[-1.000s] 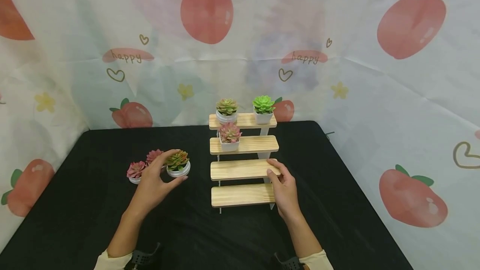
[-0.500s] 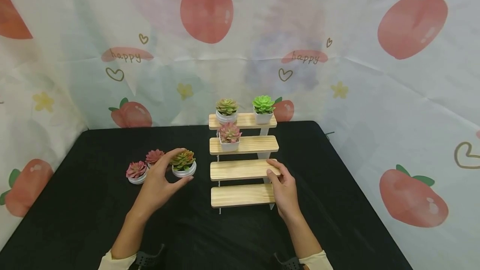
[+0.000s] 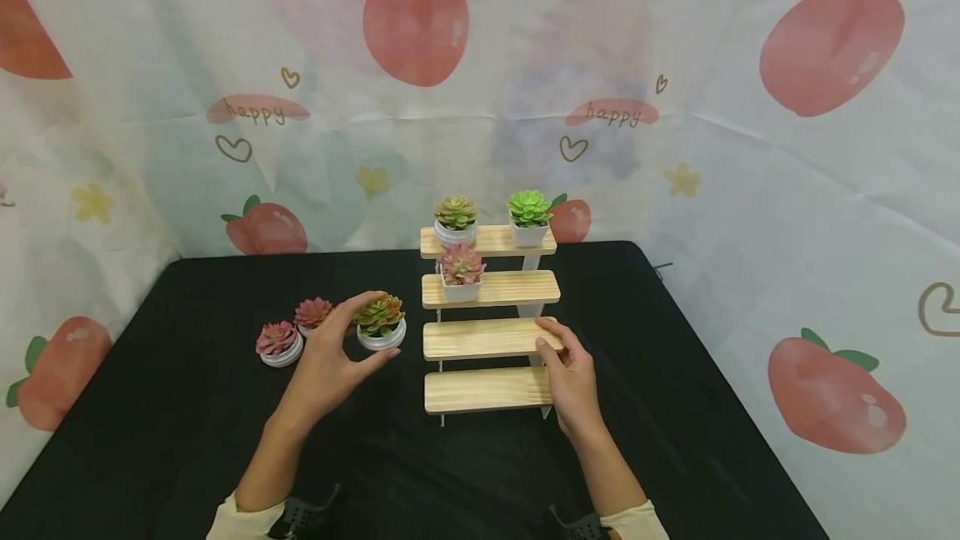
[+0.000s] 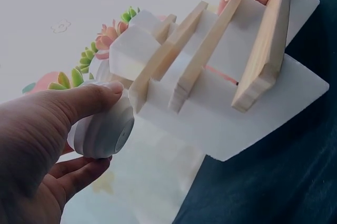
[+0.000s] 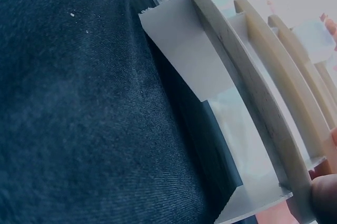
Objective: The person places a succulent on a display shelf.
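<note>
My left hand (image 3: 333, 361) pinches a potted succulent (image 3: 380, 322) with green and orange leaves by its round white pot, thumb on the near side and fingers behind. In the left wrist view the pot (image 4: 108, 124) is tilted and its underside shows. To its right stands a four-step wooden shelf stand (image 3: 487, 340) with white side panels. My right hand (image 3: 572, 373) grips the right end of the stand's lower steps. On the second step from the top sits a pink succulent (image 3: 461, 269) in a square white pot.
A pale green succulent (image 3: 455, 219) and a bright green succulent (image 3: 529, 217) stand on the top step. Two pink succulents (image 3: 277, 342) in round white pots are on the black-covered table (image 3: 187, 407), left of my left hand. A fruit-printed curtain (image 3: 480, 140) hangs behind.
My left hand has moved to the right with the green and orange succulent, away from the two pink ones and closer to the stand. The right hand stays at the stand's right end.
</note>
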A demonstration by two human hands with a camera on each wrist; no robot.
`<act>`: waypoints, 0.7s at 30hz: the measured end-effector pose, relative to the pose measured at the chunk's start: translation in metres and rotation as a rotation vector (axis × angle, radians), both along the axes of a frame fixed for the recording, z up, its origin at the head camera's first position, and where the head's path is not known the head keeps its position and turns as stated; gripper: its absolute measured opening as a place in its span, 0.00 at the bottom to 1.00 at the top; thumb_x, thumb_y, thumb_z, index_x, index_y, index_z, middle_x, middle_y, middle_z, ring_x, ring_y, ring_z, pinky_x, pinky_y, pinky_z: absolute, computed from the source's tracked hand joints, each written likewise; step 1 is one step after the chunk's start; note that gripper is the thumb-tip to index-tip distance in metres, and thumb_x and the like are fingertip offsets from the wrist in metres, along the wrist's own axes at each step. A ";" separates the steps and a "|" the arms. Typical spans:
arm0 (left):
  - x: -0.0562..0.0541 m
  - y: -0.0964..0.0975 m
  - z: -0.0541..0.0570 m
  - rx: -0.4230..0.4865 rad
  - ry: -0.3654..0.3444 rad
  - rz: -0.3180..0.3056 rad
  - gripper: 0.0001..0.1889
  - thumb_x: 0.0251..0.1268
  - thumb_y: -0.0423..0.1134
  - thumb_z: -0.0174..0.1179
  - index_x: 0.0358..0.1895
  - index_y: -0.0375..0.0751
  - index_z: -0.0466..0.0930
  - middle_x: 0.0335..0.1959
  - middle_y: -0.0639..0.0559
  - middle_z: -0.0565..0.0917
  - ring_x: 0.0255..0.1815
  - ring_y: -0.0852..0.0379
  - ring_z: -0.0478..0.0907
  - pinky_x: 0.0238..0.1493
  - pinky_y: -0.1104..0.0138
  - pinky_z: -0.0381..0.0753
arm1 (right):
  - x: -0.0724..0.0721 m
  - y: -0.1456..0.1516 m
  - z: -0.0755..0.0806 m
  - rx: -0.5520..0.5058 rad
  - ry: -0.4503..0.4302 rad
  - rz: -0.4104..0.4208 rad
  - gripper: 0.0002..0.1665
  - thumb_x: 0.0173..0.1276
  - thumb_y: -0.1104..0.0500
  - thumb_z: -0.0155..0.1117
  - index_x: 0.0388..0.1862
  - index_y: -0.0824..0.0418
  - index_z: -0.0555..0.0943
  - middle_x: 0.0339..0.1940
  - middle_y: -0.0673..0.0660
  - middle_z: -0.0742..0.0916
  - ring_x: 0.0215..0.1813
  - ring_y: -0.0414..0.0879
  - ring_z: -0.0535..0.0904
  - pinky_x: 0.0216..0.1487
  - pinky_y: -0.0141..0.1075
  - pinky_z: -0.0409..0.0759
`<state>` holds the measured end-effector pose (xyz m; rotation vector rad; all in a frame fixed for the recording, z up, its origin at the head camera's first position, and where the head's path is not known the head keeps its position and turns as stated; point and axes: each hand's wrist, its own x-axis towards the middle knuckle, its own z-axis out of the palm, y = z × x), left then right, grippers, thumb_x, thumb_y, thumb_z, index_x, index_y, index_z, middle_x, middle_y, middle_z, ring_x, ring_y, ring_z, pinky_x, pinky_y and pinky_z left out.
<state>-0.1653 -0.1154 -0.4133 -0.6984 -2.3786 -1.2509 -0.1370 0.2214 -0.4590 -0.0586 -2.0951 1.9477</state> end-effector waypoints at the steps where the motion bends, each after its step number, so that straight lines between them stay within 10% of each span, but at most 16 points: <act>1: 0.000 0.001 0.001 0.001 0.002 -0.004 0.43 0.52 0.35 0.82 0.73 0.49 0.71 0.65 0.47 0.78 0.62 0.49 0.77 0.54 0.49 0.83 | 0.000 0.000 0.000 0.001 0.000 -0.001 0.20 0.81 0.63 0.57 0.69 0.61 0.78 0.77 0.56 0.70 0.76 0.48 0.63 0.73 0.46 0.63; 21: 0.002 0.017 0.010 -0.007 0.005 -0.058 0.43 0.52 0.36 0.82 0.73 0.51 0.71 0.64 0.49 0.78 0.61 0.52 0.77 0.53 0.52 0.83 | -0.001 0.001 0.000 -0.007 -0.002 0.003 0.21 0.81 0.64 0.57 0.69 0.63 0.77 0.76 0.58 0.70 0.76 0.49 0.63 0.74 0.47 0.61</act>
